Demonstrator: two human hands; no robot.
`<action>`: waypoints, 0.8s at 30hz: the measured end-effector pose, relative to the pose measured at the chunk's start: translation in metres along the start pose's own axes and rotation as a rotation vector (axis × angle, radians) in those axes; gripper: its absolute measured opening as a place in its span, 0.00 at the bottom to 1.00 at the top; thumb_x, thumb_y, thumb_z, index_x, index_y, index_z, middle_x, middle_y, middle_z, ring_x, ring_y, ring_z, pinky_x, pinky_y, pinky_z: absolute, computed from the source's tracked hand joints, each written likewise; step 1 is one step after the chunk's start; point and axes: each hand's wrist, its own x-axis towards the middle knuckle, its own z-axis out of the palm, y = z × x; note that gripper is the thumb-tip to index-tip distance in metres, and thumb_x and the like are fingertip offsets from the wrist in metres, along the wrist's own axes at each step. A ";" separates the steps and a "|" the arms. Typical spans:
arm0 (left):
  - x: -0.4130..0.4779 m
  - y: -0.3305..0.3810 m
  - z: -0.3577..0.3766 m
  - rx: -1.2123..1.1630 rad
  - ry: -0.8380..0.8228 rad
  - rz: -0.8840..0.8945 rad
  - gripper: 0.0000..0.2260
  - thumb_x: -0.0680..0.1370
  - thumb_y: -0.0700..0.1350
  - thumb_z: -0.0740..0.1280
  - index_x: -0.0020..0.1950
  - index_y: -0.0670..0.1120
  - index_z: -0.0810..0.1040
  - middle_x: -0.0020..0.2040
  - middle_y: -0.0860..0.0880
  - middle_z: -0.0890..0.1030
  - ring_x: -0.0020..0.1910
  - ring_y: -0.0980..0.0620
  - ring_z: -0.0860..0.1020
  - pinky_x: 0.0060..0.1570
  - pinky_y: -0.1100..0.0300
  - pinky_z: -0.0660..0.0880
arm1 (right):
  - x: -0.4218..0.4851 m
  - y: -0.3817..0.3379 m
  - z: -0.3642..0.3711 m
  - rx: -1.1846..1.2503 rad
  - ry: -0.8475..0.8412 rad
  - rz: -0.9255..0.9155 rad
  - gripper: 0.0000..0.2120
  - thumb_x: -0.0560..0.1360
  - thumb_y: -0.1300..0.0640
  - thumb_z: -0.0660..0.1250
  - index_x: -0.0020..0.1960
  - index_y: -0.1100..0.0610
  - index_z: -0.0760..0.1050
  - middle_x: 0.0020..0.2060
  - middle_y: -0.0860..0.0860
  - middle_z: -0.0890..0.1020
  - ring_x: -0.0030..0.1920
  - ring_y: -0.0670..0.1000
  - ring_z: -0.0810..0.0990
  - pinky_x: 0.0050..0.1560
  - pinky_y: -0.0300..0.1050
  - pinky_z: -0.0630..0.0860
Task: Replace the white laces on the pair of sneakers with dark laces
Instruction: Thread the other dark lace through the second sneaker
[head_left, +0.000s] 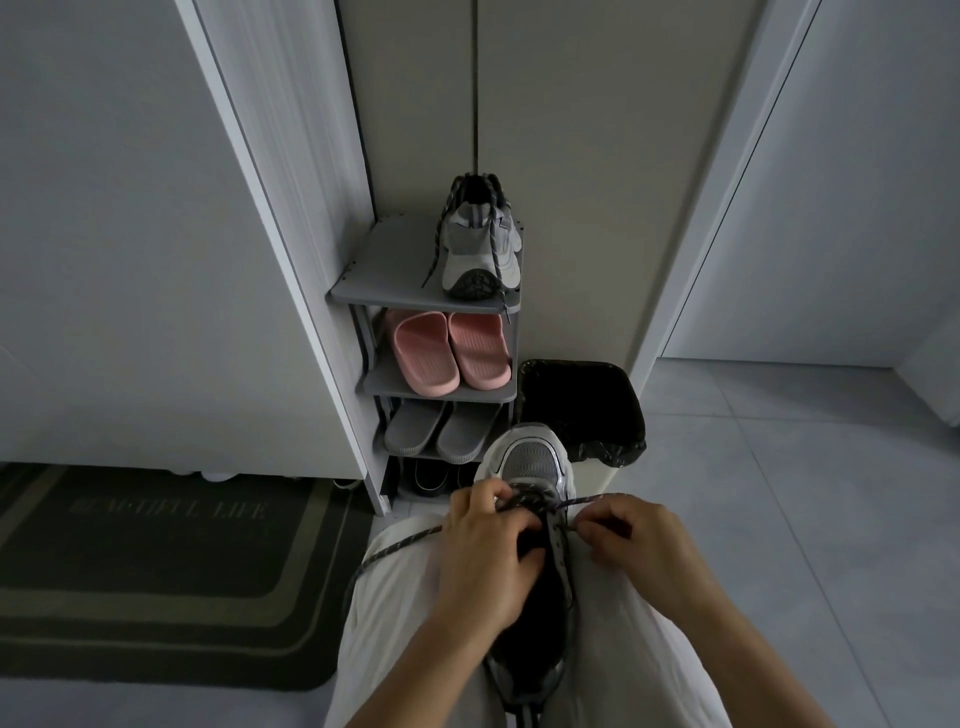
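A grey and white sneaker (530, 462) lies on my lap, toe pointing away, with a dark speckled lace (524, 501) crossing its lower eyelets. My left hand (488, 551) grips the shoe's left side and the lace near the tongue; one lace end (400, 543) trails left over my thigh. My right hand (639, 540) pinches the other lace end just right of the eyelets. The second sneaker (480, 249) stands on the top shelf of the shoe rack (384, 260), threaded with a dark lace whose ends hang loose.
Pink slippers (452, 353) and grey slippers (441, 426) fill the rack's lower shelves. A bin with a black bag (582, 410) stands right of the rack. A dark doormat (156, 566) lies on the left; grey floor tiles (805, 493) stretch right.
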 end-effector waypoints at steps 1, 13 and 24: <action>-0.002 0.002 0.003 0.033 0.040 0.008 0.11 0.70 0.49 0.72 0.51 0.52 0.82 0.61 0.52 0.70 0.61 0.48 0.68 0.61 0.57 0.68 | 0.001 0.000 0.001 -0.048 -0.008 -0.012 0.13 0.71 0.63 0.69 0.35 0.46 0.77 0.35 0.46 0.81 0.33 0.42 0.77 0.37 0.30 0.71; 0.004 -0.001 0.019 -0.030 0.207 0.079 0.07 0.61 0.46 0.74 0.36 0.55 0.82 0.53 0.53 0.78 0.49 0.47 0.75 0.46 0.55 0.75 | 0.017 -0.005 0.000 -0.302 -0.088 -0.201 0.04 0.74 0.59 0.66 0.46 0.57 0.80 0.38 0.46 0.76 0.41 0.45 0.74 0.41 0.28 0.67; -0.006 -0.023 0.003 -0.326 0.142 -0.040 0.06 0.70 0.42 0.73 0.36 0.50 0.77 0.55 0.64 0.69 0.56 0.56 0.66 0.55 0.70 0.62 | 0.009 0.021 0.024 -0.226 0.071 -0.242 0.10 0.72 0.45 0.65 0.46 0.51 0.75 0.41 0.37 0.73 0.44 0.42 0.73 0.47 0.33 0.70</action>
